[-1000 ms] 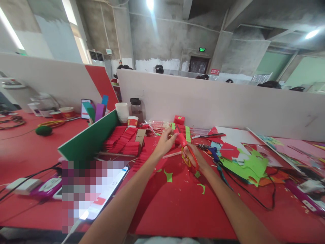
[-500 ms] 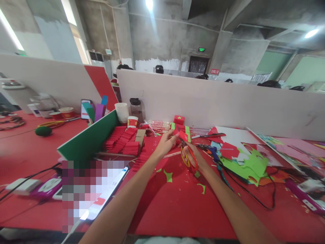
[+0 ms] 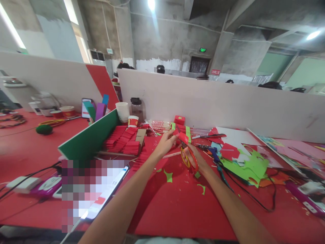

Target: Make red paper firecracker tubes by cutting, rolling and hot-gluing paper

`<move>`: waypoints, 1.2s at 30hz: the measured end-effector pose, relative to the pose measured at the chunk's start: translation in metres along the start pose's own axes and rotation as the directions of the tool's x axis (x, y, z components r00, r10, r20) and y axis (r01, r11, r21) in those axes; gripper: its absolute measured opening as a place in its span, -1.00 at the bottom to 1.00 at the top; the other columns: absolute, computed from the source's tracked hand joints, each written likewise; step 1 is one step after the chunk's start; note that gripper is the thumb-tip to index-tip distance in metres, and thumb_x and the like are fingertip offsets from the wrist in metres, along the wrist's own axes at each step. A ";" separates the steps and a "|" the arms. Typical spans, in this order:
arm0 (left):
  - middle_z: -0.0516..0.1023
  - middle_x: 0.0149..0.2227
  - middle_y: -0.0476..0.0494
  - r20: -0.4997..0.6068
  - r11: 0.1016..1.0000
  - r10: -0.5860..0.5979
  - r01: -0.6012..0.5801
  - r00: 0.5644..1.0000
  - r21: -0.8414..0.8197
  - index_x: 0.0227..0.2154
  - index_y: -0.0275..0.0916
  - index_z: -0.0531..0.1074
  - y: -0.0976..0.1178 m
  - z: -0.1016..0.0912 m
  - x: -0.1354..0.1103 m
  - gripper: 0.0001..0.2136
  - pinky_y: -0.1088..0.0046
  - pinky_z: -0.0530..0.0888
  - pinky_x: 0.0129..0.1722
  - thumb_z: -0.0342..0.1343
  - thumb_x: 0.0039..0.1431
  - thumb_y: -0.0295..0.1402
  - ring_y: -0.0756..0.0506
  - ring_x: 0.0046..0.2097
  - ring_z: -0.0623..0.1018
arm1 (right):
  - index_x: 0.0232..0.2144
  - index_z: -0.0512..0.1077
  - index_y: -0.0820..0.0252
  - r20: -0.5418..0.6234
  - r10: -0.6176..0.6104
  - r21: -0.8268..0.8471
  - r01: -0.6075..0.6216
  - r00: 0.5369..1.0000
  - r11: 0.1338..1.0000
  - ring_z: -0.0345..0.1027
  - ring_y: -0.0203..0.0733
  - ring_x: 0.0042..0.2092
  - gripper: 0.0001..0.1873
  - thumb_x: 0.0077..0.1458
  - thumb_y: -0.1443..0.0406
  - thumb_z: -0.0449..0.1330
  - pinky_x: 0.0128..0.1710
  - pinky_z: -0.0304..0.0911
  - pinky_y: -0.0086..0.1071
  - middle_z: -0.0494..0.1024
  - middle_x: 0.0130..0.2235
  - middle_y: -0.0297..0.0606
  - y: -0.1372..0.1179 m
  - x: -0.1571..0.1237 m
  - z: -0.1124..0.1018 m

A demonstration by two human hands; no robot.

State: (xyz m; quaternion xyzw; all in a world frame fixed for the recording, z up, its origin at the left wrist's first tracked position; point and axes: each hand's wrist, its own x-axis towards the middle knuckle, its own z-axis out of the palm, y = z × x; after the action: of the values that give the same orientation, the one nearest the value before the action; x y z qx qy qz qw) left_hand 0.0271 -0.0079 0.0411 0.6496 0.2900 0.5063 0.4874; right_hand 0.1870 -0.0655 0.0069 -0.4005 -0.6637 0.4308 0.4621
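My left hand (image 3: pixel 167 142) pinches a small piece of red paper (image 3: pixel 183 137) above the middle of the table. Fingers of my right hand (image 3: pixel 190 155) are in the loops of a pair of scissors (image 3: pixel 195 162) with yellow and orange-red handles. The blades point away from me and meet the paper; how far they are apart is hard to make out. Light green paper scraps (image 3: pixel 168 176) lie below my hands. Behind them a red block with a gold star (image 3: pixel 179 119) stands near green strips (image 3: pixel 188 132).
Left of my hands are stacked red strips (image 3: pixel 121 139), a green board (image 3: pixel 88 135) and a lit phone (image 3: pixel 106 193). White paper cups (image 3: pixel 122 112) stand by a dark-lidded bottle (image 3: pixel 136 107). To the right lie a glue gun (image 3: pixel 215 154), its cable and green cut-out sheets (image 3: pixel 243 166). A white partition (image 3: pixel 215 101) runs behind.
The red paper has shifted and turned slightly at the scissor blades. Both hands stay in nearly the same place, and the view has moved a little.
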 end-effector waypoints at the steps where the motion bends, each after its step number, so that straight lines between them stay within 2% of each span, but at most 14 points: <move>1: 0.27 -0.61 0.06 0.001 1.000 -0.001 0.001 1.000 -0.002 -0.50 -0.24 0.32 0.000 0.000 0.000 -0.84 0.51 0.26 -0.47 0.06 0.11 -0.29 0.04 -0.53 0.30 | -0.21 0.34 0.13 0.000 -0.003 0.000 0.003 1.000 1.000 0.06 -0.38 -0.62 -0.45 0.09 -0.20 0.07 -0.66 0.07 -0.48 0.23 -0.52 -0.43 0.000 0.000 0.000; 6: 0.28 -0.60 0.06 0.002 1.000 0.000 0.000 1.000 -0.001 -0.50 -0.24 0.32 -0.001 0.000 0.000 -0.83 0.51 0.26 -0.46 0.07 0.10 -0.27 0.04 -0.52 0.31 | -0.19 0.33 0.12 -0.002 0.012 -0.018 -0.012 1.000 1.000 0.04 -0.39 -0.62 -0.45 0.12 -0.20 0.03 -0.66 0.06 -0.50 0.22 -0.52 -0.44 0.001 0.001 0.000; 15: 0.26 -0.63 0.07 0.010 1.000 -0.006 0.006 1.000 -0.014 -0.54 -0.24 0.28 -0.002 -0.001 0.001 -0.82 0.50 0.25 -0.47 0.05 0.11 -0.30 0.05 -0.55 0.28 | -0.19 0.38 0.13 -0.023 -0.056 -0.143 0.052 0.998 0.988 0.08 -0.36 -0.59 -0.51 0.17 -0.14 0.03 -0.64 0.08 -0.47 0.22 -0.50 -0.39 0.000 0.003 -0.002; 24: 0.27 -0.62 0.06 0.018 1.000 -0.003 0.003 1.000 -0.022 -0.52 -0.25 0.30 0.000 -0.001 0.000 -0.83 0.50 0.25 -0.47 0.06 0.10 -0.29 0.05 -0.55 0.28 | -0.14 0.34 0.13 -0.021 -0.062 -0.097 0.059 0.998 0.994 0.02 -0.40 -0.62 -0.48 0.16 -0.15 0.03 -0.66 0.09 -0.50 0.22 -0.51 -0.42 0.001 0.002 0.001; 36: 0.25 -0.62 0.07 0.044 1.000 0.004 -0.005 0.999 0.016 -0.52 -0.25 0.30 -0.002 -0.003 0.000 -0.83 0.50 0.25 -0.45 0.02 0.14 -0.33 0.05 -0.53 0.28 | -0.24 0.29 0.14 0.029 -0.025 -0.008 0.025 0.999 1.000 0.01 -0.41 -0.63 -0.50 0.15 -0.16 0.05 -0.68 0.04 -0.51 0.19 -0.54 -0.46 0.005 0.000 -0.001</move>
State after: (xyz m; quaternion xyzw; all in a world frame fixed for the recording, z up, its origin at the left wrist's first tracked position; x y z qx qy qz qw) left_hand 0.0248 -0.0061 0.0389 0.6652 0.2816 0.4906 0.4874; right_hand 0.1882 -0.0637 0.0027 -0.3877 -0.6770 0.4279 0.4564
